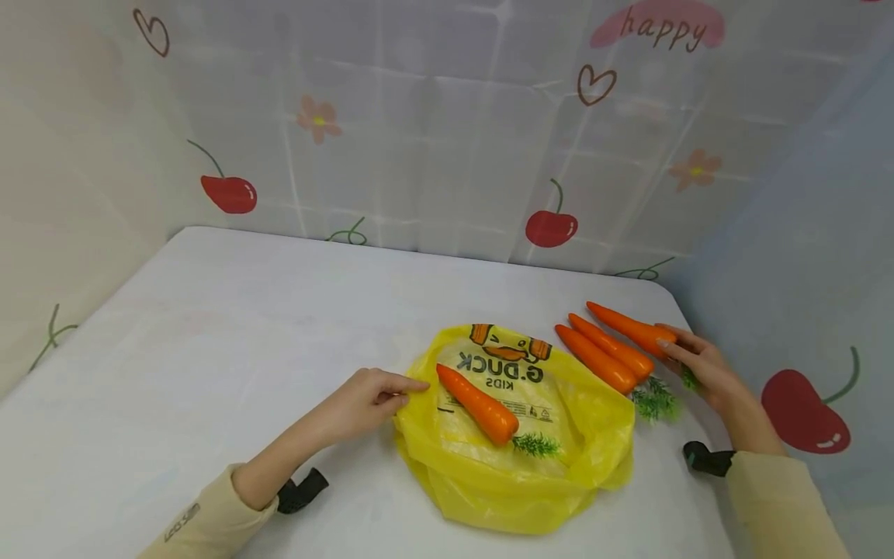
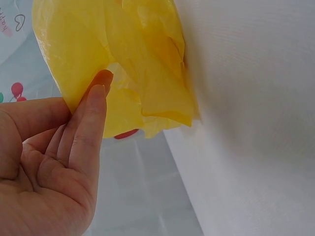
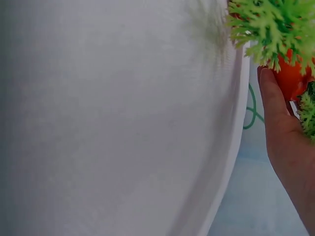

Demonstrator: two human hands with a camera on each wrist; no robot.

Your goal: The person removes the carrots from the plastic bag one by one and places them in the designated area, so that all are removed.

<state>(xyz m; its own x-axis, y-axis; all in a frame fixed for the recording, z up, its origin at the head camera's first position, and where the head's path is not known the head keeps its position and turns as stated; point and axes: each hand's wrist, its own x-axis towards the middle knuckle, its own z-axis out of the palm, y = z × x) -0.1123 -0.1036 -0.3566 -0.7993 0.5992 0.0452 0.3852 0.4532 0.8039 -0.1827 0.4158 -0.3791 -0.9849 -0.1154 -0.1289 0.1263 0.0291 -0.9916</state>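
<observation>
A yellow plastic bag point(image 1: 517, 497) printed with a cartoon duck lies spread with its rim opened out. One orange carrot point(image 1: 478, 405) with green leaves lies in it. My left hand point(image 1: 363, 404) pinches the bag's left rim between thumb and fingers, as the left wrist view shows of the yellow plastic point(image 2: 147, 59). At the right, my right hand point(image 1: 712, 373) grips the leafy end of a carrot point(image 1: 625, 322). Two more carrots, a middle one point(image 1: 615, 344) and a nearer one point(image 1: 594, 359), lie alongside it. In the right wrist view, leaves point(image 3: 275, 29) partly cover the held carrot.
The white table point(image 1: 230, 349) extends far to the left, and its right edge runs close beside my right hand. Behind it hangs a pale curtain point(image 1: 419, 140) with cherry and flower prints. Black straps point(image 1: 302, 491) sit at both wrists.
</observation>
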